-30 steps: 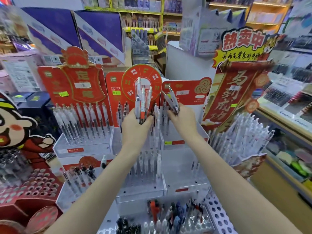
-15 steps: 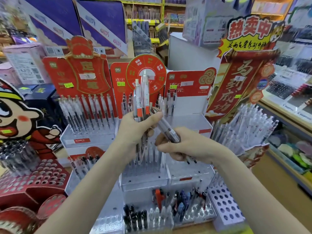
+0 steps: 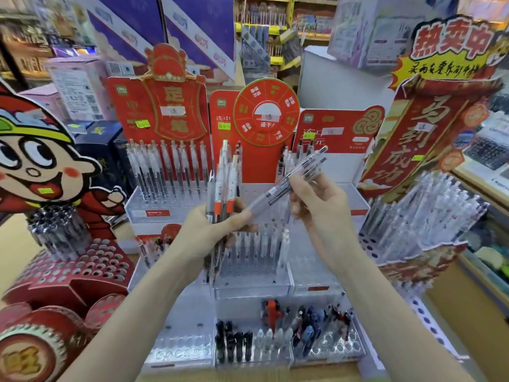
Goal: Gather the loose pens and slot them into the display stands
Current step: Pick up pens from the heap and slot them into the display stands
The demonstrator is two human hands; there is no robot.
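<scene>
My left hand [image 3: 209, 230] grips an upright bundle of white pens with orange bands [image 3: 224, 183] in front of the middle display stand [image 3: 253, 282]. My right hand [image 3: 316, 208] pinches two clear pens [image 3: 292, 183] that slant up to the right; their lower tips reach my left thumb. Clear tiered stands with rows of slotted pens fill the centre. The left rear stand [image 3: 154, 210] holds a full row of clear pens under a red card.
A red round stand with many open holes [image 3: 82, 268] sits at the left under a cartoon cutout [image 3: 35, 161]. A slanted rack of clear pens [image 3: 421, 216] stands at the right. The front tray [image 3: 275, 343] holds dark, red and blue pens. Boxes and shelves rise behind.
My right hand drew back from the rear stand with the clear pens and now holds them slanted beside my left hand. The left hand kept its bundle and came nearer.
</scene>
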